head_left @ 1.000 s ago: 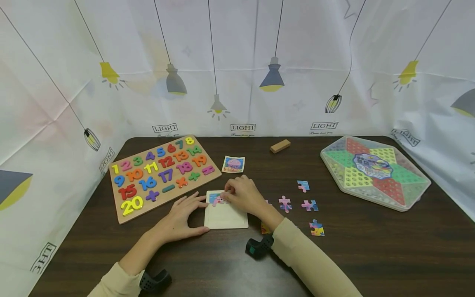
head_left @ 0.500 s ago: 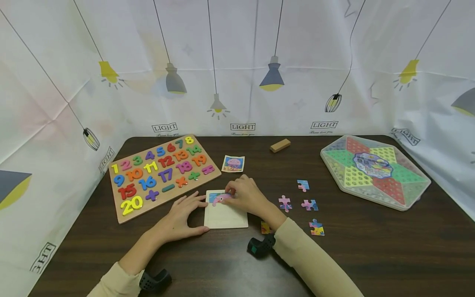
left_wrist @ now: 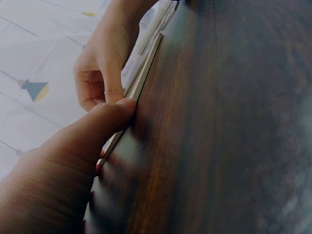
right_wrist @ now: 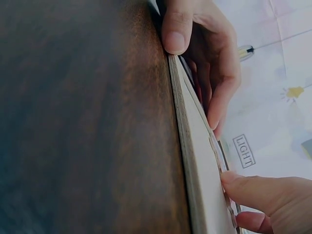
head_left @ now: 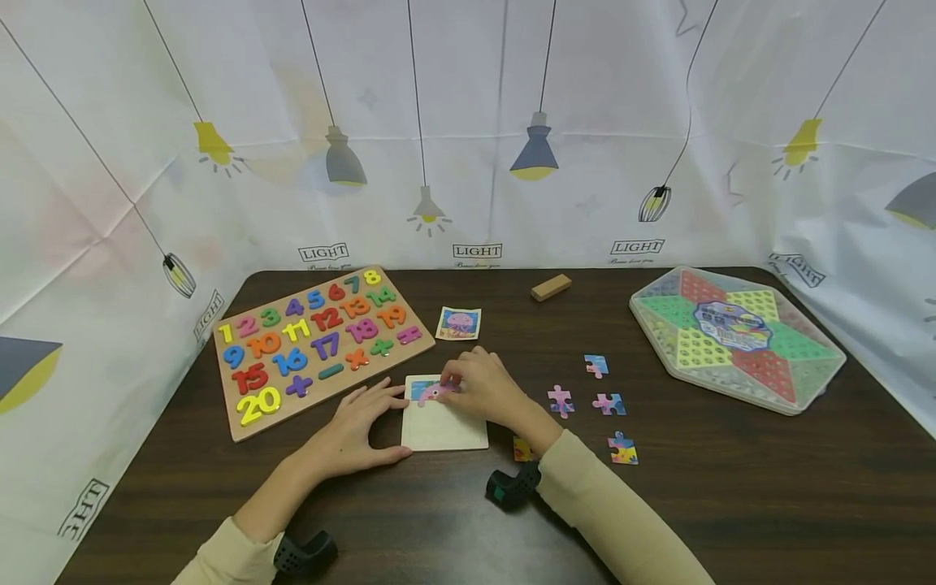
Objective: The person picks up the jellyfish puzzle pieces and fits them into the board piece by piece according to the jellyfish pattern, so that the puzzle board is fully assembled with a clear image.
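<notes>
A pale wooden puzzle tray point(head_left: 446, 431) lies on the dark table, with joined blue and pink jigsaw pieces point(head_left: 427, 392) at its top left. My left hand point(head_left: 361, 426) rests spread against the tray's left side, its thumb at the near corner and its index fingertip higher up. In the left wrist view, that thumb point(left_wrist: 119, 109) touches the tray's edge. My right hand point(head_left: 483, 386) reaches over the tray's upper right, thumb and fingertips pinching a jigsaw piece that they mostly hide. In the right wrist view, its thumb point(right_wrist: 239, 183) is right at the pieces.
Several loose jigsaw pieces point(head_left: 561, 400) lie to the right, one partly under my right forearm. A picture card point(head_left: 459, 323) and a wooden block point(head_left: 552, 288) sit behind. A number board point(head_left: 344, 382) stands left, and a hexagonal game box point(head_left: 734, 337) right.
My right fingertips have shifted slightly right over the tray, uncovering more of the pink picture. The left hand stays at the tray's side.
</notes>
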Demonstrator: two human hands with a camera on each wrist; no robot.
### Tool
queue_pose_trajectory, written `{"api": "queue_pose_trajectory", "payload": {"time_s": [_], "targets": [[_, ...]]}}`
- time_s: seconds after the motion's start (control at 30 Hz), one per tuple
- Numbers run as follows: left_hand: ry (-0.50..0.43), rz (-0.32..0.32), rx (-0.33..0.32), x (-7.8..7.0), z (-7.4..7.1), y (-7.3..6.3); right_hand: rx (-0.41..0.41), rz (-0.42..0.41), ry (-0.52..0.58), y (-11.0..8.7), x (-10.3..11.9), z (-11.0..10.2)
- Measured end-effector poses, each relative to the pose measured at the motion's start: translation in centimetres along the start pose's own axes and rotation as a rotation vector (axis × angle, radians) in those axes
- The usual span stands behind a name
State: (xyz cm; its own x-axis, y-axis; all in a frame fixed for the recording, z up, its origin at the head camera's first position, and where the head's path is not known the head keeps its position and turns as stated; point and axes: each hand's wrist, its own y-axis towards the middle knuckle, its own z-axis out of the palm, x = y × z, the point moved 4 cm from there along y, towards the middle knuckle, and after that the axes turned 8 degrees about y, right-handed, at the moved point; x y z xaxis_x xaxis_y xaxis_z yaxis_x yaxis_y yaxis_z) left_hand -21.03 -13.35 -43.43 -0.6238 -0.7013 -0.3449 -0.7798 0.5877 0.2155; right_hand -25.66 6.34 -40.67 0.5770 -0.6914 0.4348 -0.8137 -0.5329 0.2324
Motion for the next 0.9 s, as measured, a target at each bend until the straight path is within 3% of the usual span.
{"api": "queue_pose_trajectory", "payload": {"time_s": [0.4,0.63,0.9], "targets": [[0.012,-0.007,0.000,0.1,0.2,0.1,0.021,0.015,0.009,-0.6,-0.3,-1.2],[0.005,-0.014,0.003,0.0,0.1,0.1,-0.002,-0.022,0.017,-1.9,-1.2,-3.3],[-0.003,-0.015,0.004,-0.2,0.1,0.1,-0.006,0.039,0.027,-3.8,-3.5,-6.1]]}}
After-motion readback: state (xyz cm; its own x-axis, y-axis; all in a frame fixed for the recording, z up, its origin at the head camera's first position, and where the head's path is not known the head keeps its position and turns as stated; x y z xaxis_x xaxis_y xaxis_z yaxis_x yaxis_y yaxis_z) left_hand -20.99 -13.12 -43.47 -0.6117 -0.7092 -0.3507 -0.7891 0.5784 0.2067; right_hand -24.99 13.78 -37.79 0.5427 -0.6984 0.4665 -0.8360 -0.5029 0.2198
